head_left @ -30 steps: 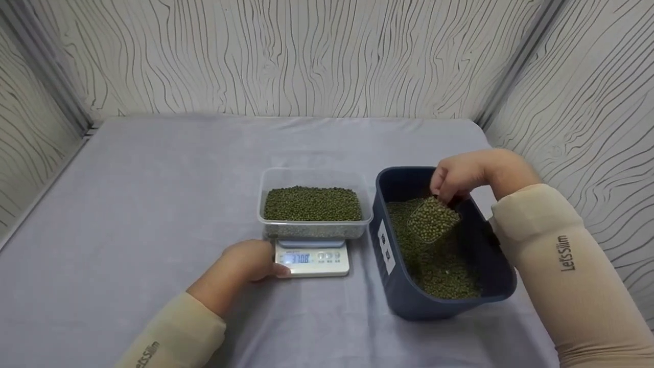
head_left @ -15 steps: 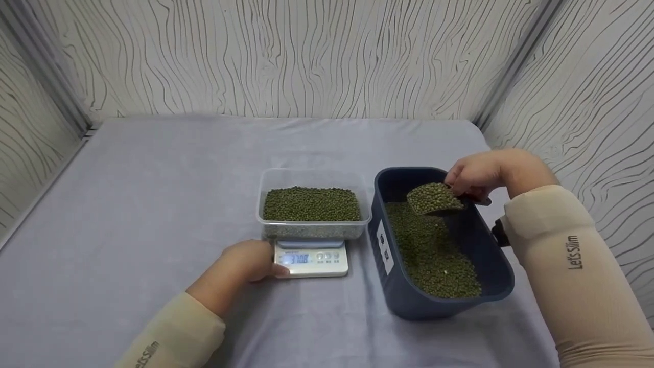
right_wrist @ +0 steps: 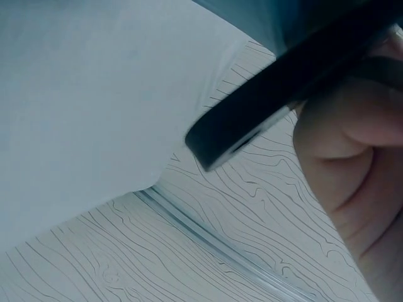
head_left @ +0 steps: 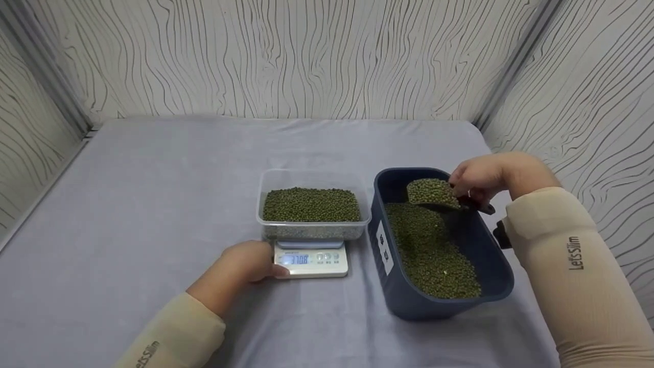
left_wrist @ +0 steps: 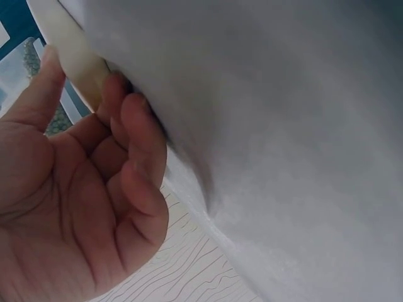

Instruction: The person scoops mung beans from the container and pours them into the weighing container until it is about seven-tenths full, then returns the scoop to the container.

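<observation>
In the head view my left hand grips the left front corner of a white digital kitchen scale. Its thumb lies on top, and the left wrist view shows the fingers curled at the scale's edge. The display seems to read 370.8. On the scale stands a clear plastic container of green mung beans. My right hand holds a dark-handled scoop heaped with beans, above the back part of a navy bin. The right wrist view shows the black handle close up.
More mung beans lie in the bin, sloping lower toward its right wall. A white label is on the bin's left side. A pale cloth covers the table, with wood-patterned panels behind and beside it.
My right hand has drawn the filled scoop up and slightly right, from tilted among the beans to nearly level above them. My left hand and the scale have stayed put.
</observation>
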A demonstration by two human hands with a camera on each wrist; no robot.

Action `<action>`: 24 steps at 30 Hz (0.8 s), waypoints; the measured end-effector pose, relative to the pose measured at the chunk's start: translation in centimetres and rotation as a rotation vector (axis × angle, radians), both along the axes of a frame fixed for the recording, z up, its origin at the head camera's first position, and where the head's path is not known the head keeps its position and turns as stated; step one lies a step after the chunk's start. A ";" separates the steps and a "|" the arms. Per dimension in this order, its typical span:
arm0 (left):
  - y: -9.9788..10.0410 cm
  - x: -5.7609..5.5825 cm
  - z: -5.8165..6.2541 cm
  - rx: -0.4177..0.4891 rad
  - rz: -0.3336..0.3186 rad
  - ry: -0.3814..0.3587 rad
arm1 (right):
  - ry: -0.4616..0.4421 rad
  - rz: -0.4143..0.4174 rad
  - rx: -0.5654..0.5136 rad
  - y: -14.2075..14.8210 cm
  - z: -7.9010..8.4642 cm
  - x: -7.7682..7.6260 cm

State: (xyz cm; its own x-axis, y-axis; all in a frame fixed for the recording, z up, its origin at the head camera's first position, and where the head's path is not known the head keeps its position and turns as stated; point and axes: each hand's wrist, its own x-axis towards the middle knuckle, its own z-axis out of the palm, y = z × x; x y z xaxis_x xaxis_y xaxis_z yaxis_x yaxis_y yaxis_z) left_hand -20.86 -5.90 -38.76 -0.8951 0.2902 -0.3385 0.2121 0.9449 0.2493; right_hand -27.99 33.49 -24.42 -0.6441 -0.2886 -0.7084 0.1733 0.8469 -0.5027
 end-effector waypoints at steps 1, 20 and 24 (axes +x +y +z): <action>0.0 0.0 0.0 0.001 -0.003 0.002 | 0.003 0.005 0.000 0.0 0.0 0.0; 0.0 0.0 0.1 -0.013 0.008 -0.012 | 0.007 0.027 0.002 -3.4 1.9 -0.9; 0.1 0.2 0.4 -0.026 0.008 -0.026 | 0.006 0.030 0.007 -4.7 2.0 -1.4</action>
